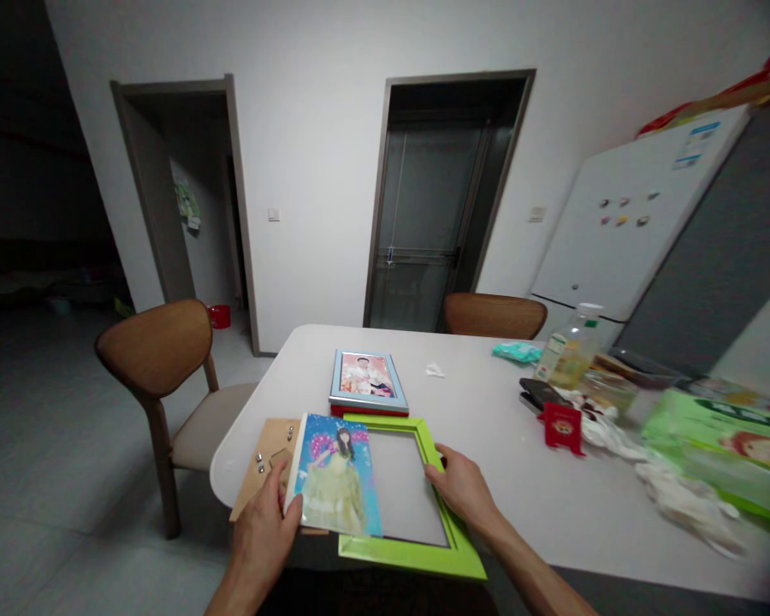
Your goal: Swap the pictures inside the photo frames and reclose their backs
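Observation:
My left hand [266, 518] pinches the left edge of a photo print [340, 479] of a figure in a pale yellow-green gown on a blue background. The print overlaps the left part of a lime-green picture frame [433, 453], whose opening shows the white tabletop. Closed on the right side of that frame is my right hand [462, 483]. A brown backing board [266, 453] with small metal clips lies partly under the print and my left hand. Just behind the green frame, a light-blue framed photo [367, 376] rests on something red.
The white table [488, 479] carries a bottle [571, 346], a dark phone [542, 393], a red packet [563, 428], crumpled tissue [686, 505] and a green tissue pack [725, 445] on its right side. Wooden chairs stand at the left [160, 351] and far side [495, 315].

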`<state>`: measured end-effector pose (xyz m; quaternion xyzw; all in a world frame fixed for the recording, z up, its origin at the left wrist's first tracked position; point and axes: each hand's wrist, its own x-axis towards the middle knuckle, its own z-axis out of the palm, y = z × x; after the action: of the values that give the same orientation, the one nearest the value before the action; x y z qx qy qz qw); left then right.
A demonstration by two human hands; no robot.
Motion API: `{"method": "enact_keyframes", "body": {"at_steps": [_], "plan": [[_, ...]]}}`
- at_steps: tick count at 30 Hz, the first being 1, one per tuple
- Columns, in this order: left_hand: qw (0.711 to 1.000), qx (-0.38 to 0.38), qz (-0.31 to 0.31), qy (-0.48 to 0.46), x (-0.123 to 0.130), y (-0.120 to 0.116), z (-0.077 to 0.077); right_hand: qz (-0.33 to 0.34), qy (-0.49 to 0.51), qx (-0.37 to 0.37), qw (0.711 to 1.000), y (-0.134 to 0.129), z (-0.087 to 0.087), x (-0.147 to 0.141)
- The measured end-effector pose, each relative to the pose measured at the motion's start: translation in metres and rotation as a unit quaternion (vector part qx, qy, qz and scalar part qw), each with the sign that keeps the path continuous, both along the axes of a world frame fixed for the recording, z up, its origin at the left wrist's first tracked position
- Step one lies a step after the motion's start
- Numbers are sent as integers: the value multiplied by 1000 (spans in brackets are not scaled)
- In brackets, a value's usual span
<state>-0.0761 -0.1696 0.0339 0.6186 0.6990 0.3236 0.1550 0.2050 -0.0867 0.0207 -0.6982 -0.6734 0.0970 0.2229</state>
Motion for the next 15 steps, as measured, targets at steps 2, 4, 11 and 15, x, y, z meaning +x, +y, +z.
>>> {"method": "enact_keyframes", "body": {"at_steps": [2, 4, 11, 15], "plan": [[1000, -13, 3, 23, 0, -2, -2, 2, -24, 2, 1000, -1, 0, -1], [999, -11, -6, 33, 0, -1, -4, 4, -37, 0, 999, -1, 0, -2], [998, 8, -21, 57, -1, 0, -9, 6, -56, 5, 998, 0, -3, 1], [990, 88, -58, 94, 3, -3, -13, 43, -19, 89, 995, -5, 2, -14]]}}
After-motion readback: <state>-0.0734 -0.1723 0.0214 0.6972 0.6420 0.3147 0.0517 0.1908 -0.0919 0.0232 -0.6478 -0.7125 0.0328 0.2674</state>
